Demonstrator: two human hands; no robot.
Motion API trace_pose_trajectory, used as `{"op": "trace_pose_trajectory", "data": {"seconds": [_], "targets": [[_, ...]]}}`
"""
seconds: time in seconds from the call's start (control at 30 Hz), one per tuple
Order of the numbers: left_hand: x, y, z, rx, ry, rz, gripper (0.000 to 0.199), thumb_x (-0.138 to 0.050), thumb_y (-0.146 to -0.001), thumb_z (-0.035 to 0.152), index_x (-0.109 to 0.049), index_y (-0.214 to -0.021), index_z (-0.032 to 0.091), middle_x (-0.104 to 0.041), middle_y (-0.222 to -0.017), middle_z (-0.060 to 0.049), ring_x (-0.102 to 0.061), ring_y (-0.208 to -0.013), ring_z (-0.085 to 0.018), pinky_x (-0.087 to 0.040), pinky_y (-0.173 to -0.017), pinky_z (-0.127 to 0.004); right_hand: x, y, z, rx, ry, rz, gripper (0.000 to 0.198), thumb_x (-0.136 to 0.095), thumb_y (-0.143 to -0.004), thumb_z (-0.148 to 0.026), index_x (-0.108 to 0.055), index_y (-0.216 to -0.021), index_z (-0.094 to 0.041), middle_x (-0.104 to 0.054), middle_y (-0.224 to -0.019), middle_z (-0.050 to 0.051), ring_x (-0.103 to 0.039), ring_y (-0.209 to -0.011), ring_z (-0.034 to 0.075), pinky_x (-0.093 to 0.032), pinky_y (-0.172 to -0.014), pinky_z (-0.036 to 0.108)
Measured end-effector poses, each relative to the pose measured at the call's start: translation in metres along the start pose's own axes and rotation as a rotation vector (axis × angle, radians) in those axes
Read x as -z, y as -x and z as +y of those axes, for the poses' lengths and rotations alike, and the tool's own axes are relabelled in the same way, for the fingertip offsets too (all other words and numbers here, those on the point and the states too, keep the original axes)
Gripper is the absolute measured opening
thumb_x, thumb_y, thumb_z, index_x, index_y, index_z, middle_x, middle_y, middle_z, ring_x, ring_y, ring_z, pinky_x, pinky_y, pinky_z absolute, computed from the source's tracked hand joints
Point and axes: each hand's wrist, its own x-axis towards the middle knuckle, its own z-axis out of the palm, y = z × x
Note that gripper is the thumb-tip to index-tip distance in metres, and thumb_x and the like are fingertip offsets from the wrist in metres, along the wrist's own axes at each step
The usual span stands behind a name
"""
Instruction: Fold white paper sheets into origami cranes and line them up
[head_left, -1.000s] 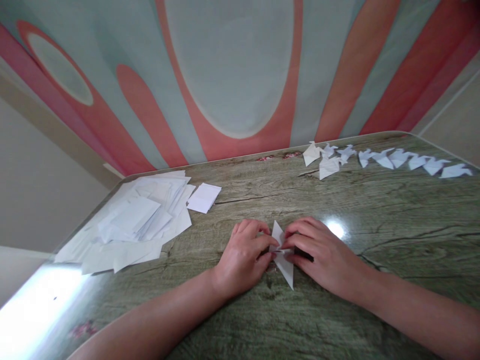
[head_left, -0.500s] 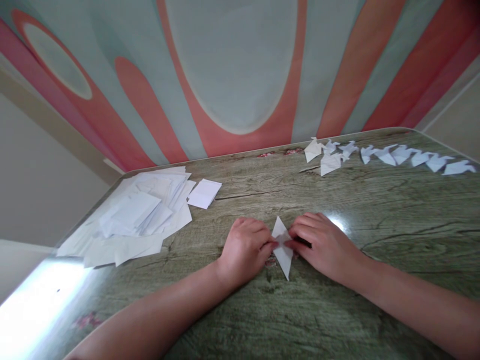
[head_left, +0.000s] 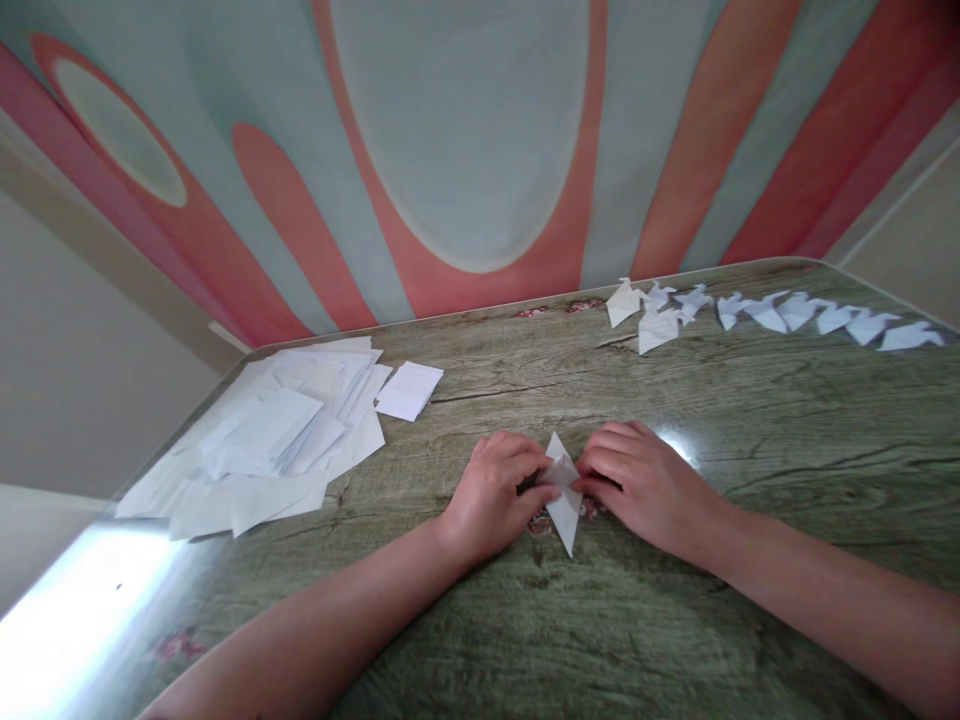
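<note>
Paper (head_left: 564, 515), white and folded into a narrow diamond, sits between the 2 hands over the near middle of the table (head_left: 465, 640), its long axis running from far to near. The left hand (head_left: 491, 500) pinches its left edge between thumb and fingertips; the right hand (head_left: 649, 490) pinches the right edge the same way, its other fingers curled. Whether the diamond touches the tabletop, I cannot tell. Printed red flowers (head_left: 594, 508) show just beside it. Farther off to the left, a small stack of white squares (head_left: 410, 390) lies at the right side of a broad, untidy pile of white sheets (head_left: 285, 430). Well apart, at the far right, 4 paper birds (head_left: 660, 332) stand clustered, near a row of 6 more birds (head_left: 799, 311). Behind the table rises a wall covering (head_left: 465, 130) in coral and grey-green.
</note>
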Motion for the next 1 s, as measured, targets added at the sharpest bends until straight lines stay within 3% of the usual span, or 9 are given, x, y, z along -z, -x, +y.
{"op": "trace_pose_trajectory", "data": {"seconds": [0.2,0.3,0.43,0.63,0.83,1.0], "targets": [[0.002,-0.005,0.002,0.118,0.218,-0.037,0.021,-0.069,-0.081,0.028,-0.066,-0.065,0.016,-0.062,-0.068,0.0,-0.055,-0.07,-0.014,-0.041,-0.07,-0.026,0.007,-0.003,-0.003,-0.141,-0.344,0.032,0.018,-0.057,-0.092,-0.031,-0.066,-0.082,-0.021,-0.065,-0.082,0.001,-0.057,-0.085,0.017,-0.041,-0.08,0.033],[0.009,-0.004,0.009,0.188,0.381,-0.167,0.018,-0.07,-0.079,0.03,-0.068,-0.069,0.015,-0.06,-0.07,0.0,-0.055,-0.069,-0.013,-0.041,-0.066,-0.023,0.021,-0.003,-0.008,-0.281,-0.567,-0.014,0.019,-0.054,-0.093,-0.036,-0.069,-0.09,-0.024,-0.066,-0.092,0.0,-0.059,-0.089,0.016,-0.044,-0.081,0.03],[0.016,-0.002,0.018,0.218,0.532,-0.324,0.019,-0.067,-0.082,0.033,-0.072,-0.079,0.015,-0.058,-0.073,0.001,-0.054,-0.069,-0.011,-0.04,-0.063,-0.02,0.028,-0.003,-0.012,-0.341,-0.725,-0.127,0.021,-0.059,-0.088,-0.042,-0.07,-0.09,-0.025,-0.066,-0.09,-0.001,-0.06,-0.084,0.015,-0.046,-0.076,0.027],[0.02,-0.004,0.018,0.25,0.645,-0.312,0.023,-0.064,-0.084,0.037,-0.07,-0.078,0.016,-0.059,-0.077,0.0,-0.055,-0.073,-0.012,-0.042,-0.068,-0.021,0.021,0.0,-0.009,-0.381,-0.919,-0.199,0.023,-0.057,-0.089,-0.042,-0.07,-0.093,-0.023,-0.067,-0.087,0.001,-0.061,-0.079,0.015,-0.048,-0.072,0.027],[0.021,-0.002,0.019,0.321,0.657,-0.305,0.027,-0.063,-0.084,0.041,-0.068,-0.078,0.016,-0.059,-0.075,0.0,-0.053,-0.069,-0.011,-0.04,-0.062,-0.02,0.02,0.001,-0.009,-0.35,-0.94,-0.17,0.02,-0.057,-0.09,-0.036,-0.067,-0.099,-0.022,-0.068,-0.09,0.002,-0.063,-0.08,0.016,-0.052,-0.071,0.029],[0.02,-0.001,0.021,0.262,0.619,-0.311,0.027,-0.059,-0.087,0.039,-0.068,-0.077,0.015,-0.058,-0.075,0.0,-0.053,-0.071,-0.011,-0.04,-0.065,-0.021,0.024,0.0,-0.02,-0.36,-0.749,-0.094,0.009,-0.059,-0.086,-0.025,-0.065,-0.093,-0.023,-0.067,-0.085,-0.001,-0.062,-0.078,0.015,-0.05,-0.067,0.026]]}}
